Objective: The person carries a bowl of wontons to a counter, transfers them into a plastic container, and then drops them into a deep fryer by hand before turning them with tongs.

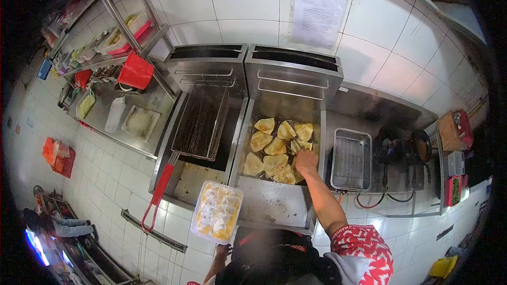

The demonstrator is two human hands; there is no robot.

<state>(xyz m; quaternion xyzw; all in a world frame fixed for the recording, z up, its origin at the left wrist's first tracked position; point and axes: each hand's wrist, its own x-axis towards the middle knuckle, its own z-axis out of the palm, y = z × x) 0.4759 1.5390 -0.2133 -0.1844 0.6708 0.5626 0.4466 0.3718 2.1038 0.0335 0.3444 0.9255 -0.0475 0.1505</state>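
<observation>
Golden turnovers (275,146) float in the oil of the right-hand fryer (274,200). My right hand (306,160) is over the fryer's right side, fingers closed and pointing down among the turnovers. A thin shape shows by the fingertips, and I cannot tell what it is. Low in front of my body, my left hand (223,250) grips the bottom edge of a clear plastic container (205,236). Pale, flour-dusted dough pieces (217,208) fill that container. Most of my left hand is hidden beneath it.
Left of the turnovers, a wire fry basket (203,121) with a red handle (158,195) rests in the second fryer. On the right stand a metal tray with a rack (351,159) and dark pans (390,145). A steel shelf unit (127,66) holds containers. Another person (68,227) is at far left.
</observation>
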